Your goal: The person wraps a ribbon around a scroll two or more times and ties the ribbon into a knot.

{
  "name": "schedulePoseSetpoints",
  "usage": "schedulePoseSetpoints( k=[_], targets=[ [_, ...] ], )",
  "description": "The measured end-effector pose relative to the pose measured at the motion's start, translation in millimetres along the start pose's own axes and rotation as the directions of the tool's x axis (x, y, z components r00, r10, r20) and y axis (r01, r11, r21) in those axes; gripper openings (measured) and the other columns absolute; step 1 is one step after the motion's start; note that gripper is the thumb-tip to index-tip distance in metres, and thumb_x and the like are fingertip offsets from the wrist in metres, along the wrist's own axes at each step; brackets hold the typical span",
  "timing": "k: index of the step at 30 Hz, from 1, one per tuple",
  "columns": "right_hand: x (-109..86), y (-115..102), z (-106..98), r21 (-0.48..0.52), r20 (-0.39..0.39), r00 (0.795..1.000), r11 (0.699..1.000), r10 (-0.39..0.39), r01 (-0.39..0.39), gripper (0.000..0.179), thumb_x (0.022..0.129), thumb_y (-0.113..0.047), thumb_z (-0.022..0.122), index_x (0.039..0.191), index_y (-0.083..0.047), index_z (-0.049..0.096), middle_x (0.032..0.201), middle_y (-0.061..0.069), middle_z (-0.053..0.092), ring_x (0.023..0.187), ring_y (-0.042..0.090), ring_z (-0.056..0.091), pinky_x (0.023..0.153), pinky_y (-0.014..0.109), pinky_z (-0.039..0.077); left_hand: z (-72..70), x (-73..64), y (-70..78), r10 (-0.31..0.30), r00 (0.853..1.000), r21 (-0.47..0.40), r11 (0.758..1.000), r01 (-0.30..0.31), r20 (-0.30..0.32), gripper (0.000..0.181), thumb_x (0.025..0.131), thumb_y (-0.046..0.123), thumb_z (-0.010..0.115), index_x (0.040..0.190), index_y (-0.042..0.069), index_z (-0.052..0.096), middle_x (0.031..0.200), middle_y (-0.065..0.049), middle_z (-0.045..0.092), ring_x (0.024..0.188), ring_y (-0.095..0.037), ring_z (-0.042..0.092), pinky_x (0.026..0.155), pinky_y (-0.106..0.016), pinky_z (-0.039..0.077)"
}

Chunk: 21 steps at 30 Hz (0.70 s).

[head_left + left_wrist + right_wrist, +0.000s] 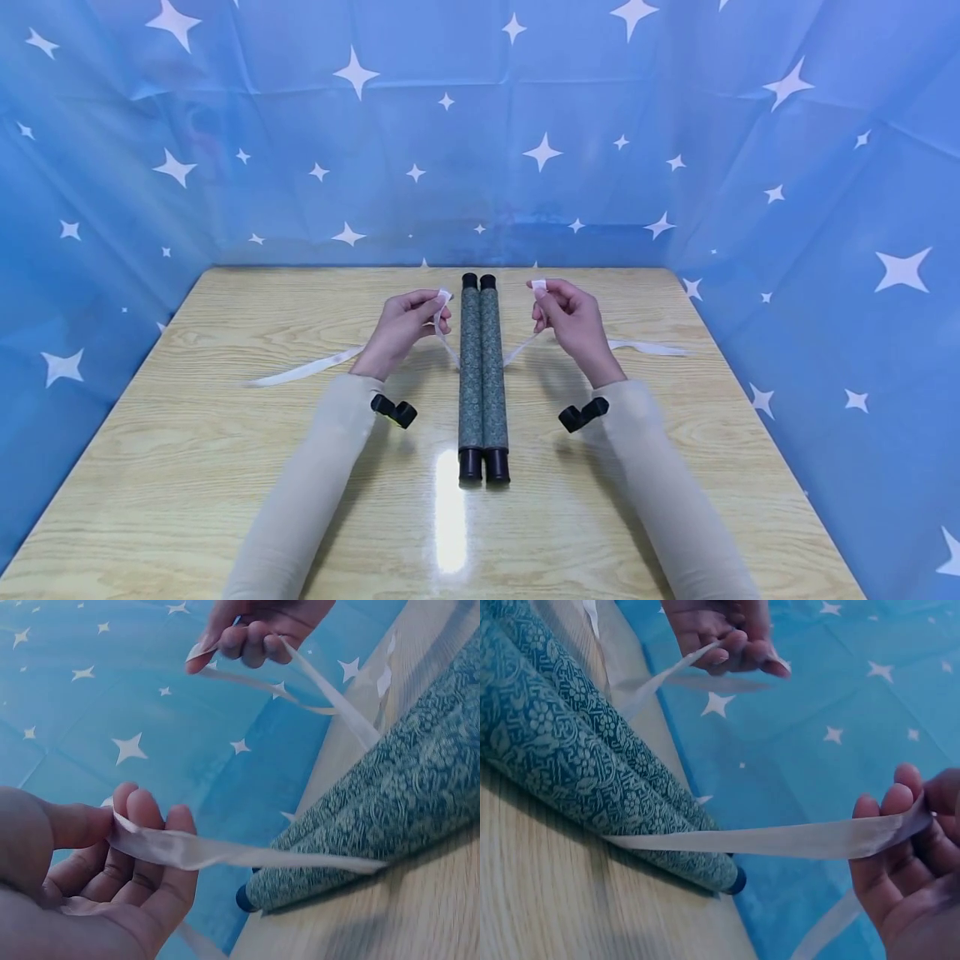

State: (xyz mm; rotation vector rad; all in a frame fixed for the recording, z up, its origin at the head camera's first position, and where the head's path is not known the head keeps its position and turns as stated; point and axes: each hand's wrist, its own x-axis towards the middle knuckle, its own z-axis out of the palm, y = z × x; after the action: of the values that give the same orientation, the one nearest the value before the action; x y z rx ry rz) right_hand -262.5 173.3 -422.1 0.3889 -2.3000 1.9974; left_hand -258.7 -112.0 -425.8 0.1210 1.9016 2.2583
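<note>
A scroll [482, 375] rolled from both ends into two green patterned rolls with dark end knobs lies lengthwise mid-table. A white ribbon [300, 859] runs from beneath it out to both sides. To the scroll's left, my left hand [408, 325] pinches one side of the ribbon between thumb and fingers, raised off the table. On the right, my right hand [573, 321] pinches the other side [780, 838] at a similar height. Both stretches slope down toward the rolls. Where the ribbon passes under the scroll is hidden.
Loose ribbon tails [307, 368] trail on the wooden table [187, 475] out past each wrist. Blue cloth [450, 200] with white stars hangs behind the table and along both sides. A small black device [393, 411] is strapped at each wrist.
</note>
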Motion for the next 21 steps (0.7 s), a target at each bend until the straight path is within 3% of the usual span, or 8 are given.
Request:
schedulePoseSetpoints(
  k=[5, 12, 18, 21],
  targets=[
    [1.5, -4.0, 6.7, -0.052, 0.031, 0.999, 0.999, -0.006, 0.008, 0.037, 0.105, -0.030, 0.060, 0.131, -0.004, 0.064, 0.081, 0.002, 0.068, 0.064, 0.015, 0.063, 0.065, 0.034, 0.060, 11.2, 5.2, 1.8, -0.003, 1.000, 0.057, 0.998, 0.003, 0.012, 0.038, 0.105, 0.019, 0.061, 0.133, -0.006, 0.061, 0.092, -0.007, 0.069, 0.068, -0.011, 0.062, 0.070, -0.026, 0.056],
    [1.9, -8.1, 14.4, -0.122, 0.111, 0.994, 0.992, -0.021, 0.035, 0.033, 0.106, -0.027, 0.058, 0.133, -0.008, 0.063, 0.082, 0.005, 0.066, 0.062, 0.017, 0.058, 0.059, 0.033, 0.053, 28.7, 10.0, 3.3, -0.012, 0.998, 0.192, 0.981, -0.001, 0.068, 0.029, 0.105, 0.024, 0.061, 0.125, 0.005, 0.069, 0.092, -0.009, 0.071, 0.068, -0.017, 0.059, 0.069, -0.033, 0.052],
    [2.0, -9.7, 21.1, -0.153, 0.206, 0.978, 0.987, -0.015, 0.047, 0.036, 0.107, -0.025, 0.057, 0.141, -0.012, 0.058, 0.086, 0.015, 0.065, 0.060, 0.018, 0.050, 0.053, 0.032, 0.043, 41.0, 11.8, 2.0, -0.011, 0.991, 0.246, 0.969, -0.023, 0.133, 0.031, 0.105, 0.027, 0.062, 0.120, 0.003, 0.070, 0.088, -0.005, 0.072, 0.065, -0.016, 0.054, 0.064, -0.029, 0.047],
    [1.4, -10.4, 23.2, -0.164, 0.258, 0.966, 0.986, 0.004, 0.040, 0.038, 0.107, -0.025, 0.057, 0.144, -0.015, 0.056, 0.084, 0.012, 0.066, 0.058, 0.018, 0.048, 0.051, 0.029, 0.038, 44.1, 11.3, 1.6, -0.010, 0.989, 0.253, 0.967, -0.029, 0.150, 0.029, 0.106, 0.025, 0.060, 0.120, 0.002, 0.070, 0.083, -0.001, 0.070, 0.062, -0.015, 0.052, 0.062, -0.028, 0.044]
  ],
)
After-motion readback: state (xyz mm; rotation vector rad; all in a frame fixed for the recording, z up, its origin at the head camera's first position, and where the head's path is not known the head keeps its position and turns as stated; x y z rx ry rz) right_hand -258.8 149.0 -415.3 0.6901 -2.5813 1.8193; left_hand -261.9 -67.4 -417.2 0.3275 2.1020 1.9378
